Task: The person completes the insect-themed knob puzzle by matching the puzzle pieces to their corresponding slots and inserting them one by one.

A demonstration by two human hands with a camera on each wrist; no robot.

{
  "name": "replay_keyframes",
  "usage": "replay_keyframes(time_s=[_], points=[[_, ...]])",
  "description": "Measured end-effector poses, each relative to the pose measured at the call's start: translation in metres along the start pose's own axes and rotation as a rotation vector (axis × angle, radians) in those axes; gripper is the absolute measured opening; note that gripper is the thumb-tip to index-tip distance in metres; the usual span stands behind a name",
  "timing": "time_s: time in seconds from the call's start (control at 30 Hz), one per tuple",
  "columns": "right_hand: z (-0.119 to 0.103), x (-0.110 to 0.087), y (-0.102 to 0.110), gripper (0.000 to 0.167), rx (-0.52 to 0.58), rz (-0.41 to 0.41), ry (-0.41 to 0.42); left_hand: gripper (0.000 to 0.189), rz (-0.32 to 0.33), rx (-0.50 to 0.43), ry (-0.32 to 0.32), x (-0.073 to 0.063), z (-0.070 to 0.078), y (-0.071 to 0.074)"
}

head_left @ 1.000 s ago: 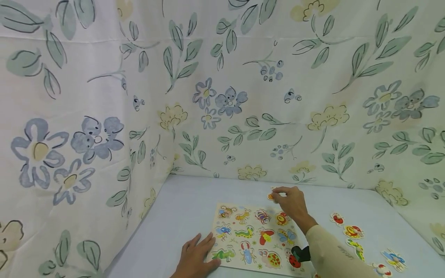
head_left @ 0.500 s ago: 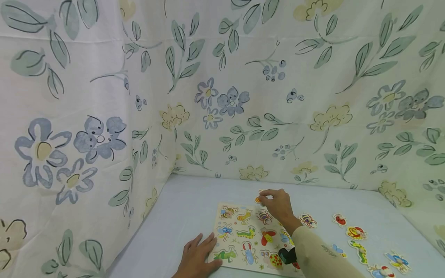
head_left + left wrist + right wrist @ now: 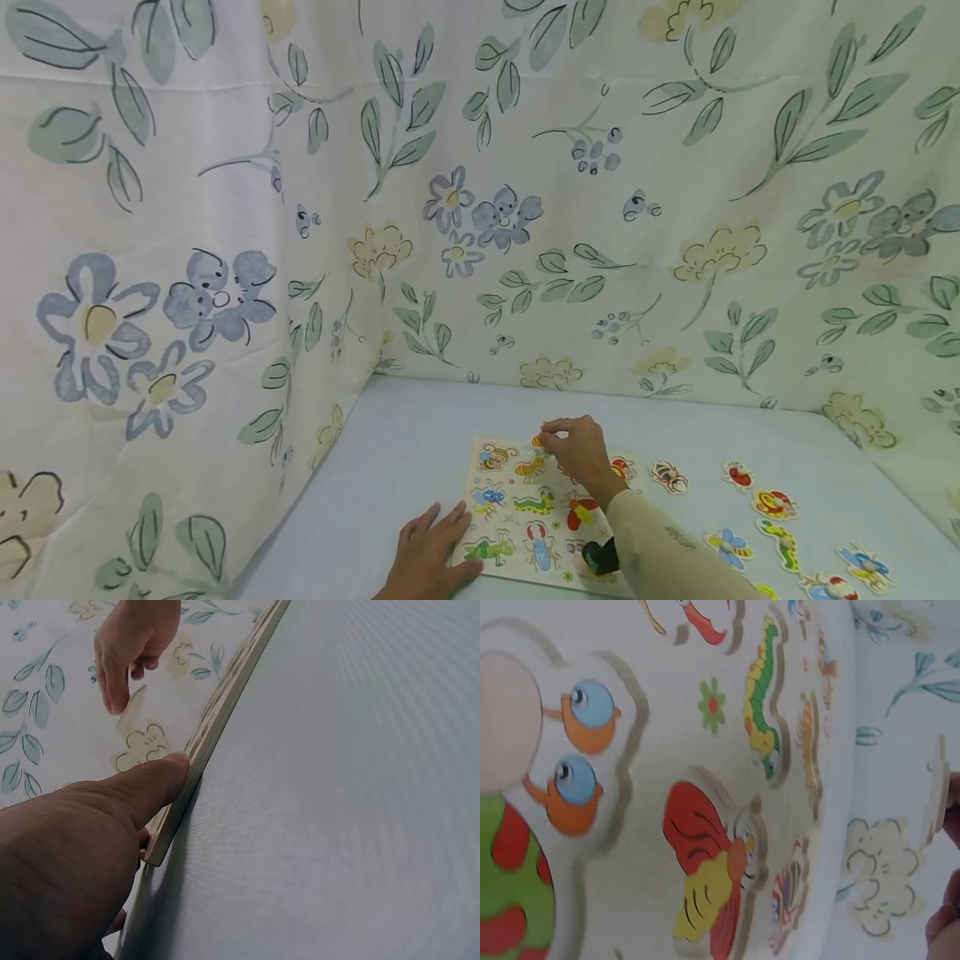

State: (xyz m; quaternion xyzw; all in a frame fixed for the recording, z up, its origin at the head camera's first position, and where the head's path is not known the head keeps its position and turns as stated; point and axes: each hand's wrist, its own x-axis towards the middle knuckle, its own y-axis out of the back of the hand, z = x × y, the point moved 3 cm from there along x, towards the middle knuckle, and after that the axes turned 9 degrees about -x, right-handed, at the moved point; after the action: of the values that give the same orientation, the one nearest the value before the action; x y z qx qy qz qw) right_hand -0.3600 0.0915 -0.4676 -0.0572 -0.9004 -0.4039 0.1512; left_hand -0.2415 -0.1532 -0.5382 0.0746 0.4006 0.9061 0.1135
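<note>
A wooden insect puzzle board (image 3: 504, 523) with shallow cut-outs lies flat on the table. My left hand (image 3: 431, 554) rests at its near left corner, fingers spread, the thumb touching the near edge (image 3: 217, 712). Pinched in my right hand (image 3: 581, 454) is an orange-striped puzzle piece (image 3: 537, 441), raised above the far edge of the board, over the ant picture. The right wrist view shows this piece (image 3: 936, 799) edge-on, apart from the board. Its full picture is partly covered by the fingers. My right forearm hides the board's right side.
Loose puzzle pieces lie right of the board: a spider (image 3: 668, 477), a ladybird (image 3: 738, 474), a caterpillar (image 3: 780, 543), a blue-winged insect (image 3: 729, 548) and several others. Floral curtains (image 3: 525, 317) stand behind and beside the table.
My right hand has moved left and slightly nearer with the puzzle piece, uncovering more loose pieces on the right. My left hand has stayed at the board's corner.
</note>
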Motion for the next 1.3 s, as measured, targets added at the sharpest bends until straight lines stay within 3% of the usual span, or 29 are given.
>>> replay_keyframes(time_s=[0.5,0.93,1.3], points=[[-0.004,-0.007,-0.026,0.009,-0.018,-0.013,0.017,0.078,-0.009,0.024,-0.001,0.002,0.0,-0.001],[-0.002,-0.012,-0.042,0.004,-0.151,-0.047,-0.032,0.078,0.004,0.031,0.024,0.003,-0.003,-0.001],[-0.002,-0.014,-0.043,0.006,-0.171,-0.049,0.028,0.078,0.0,0.029,0.012,0.003,-0.003,0.0]])
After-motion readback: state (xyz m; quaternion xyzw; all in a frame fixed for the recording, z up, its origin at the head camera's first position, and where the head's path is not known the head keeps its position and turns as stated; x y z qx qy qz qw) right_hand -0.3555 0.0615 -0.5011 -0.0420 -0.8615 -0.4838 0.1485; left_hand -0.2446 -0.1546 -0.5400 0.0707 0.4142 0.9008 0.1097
